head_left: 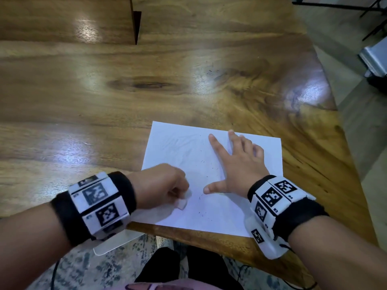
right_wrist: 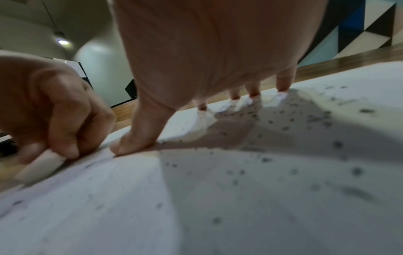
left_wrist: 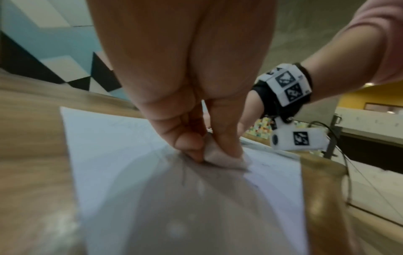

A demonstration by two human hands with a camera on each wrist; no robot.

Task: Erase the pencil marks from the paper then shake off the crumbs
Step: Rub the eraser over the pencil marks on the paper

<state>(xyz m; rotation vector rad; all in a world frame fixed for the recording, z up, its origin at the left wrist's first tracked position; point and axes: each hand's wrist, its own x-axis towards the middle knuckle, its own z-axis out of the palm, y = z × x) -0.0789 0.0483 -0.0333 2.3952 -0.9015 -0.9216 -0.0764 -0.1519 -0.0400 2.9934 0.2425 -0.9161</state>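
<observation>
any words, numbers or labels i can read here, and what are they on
No readable words, brands or numbers.
Wristbands: black-and-white square code patterns, not text; the tiny characters beside them are too small to read.
Paper: faint pencil marks and dark crumbs, no legible writing.
Eraser pinched in the left hand: no print visible.

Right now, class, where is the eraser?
In the head view the eraser sits pinched in the left hand, pressed on the paper's near-left area, left of the right hand.
</observation>
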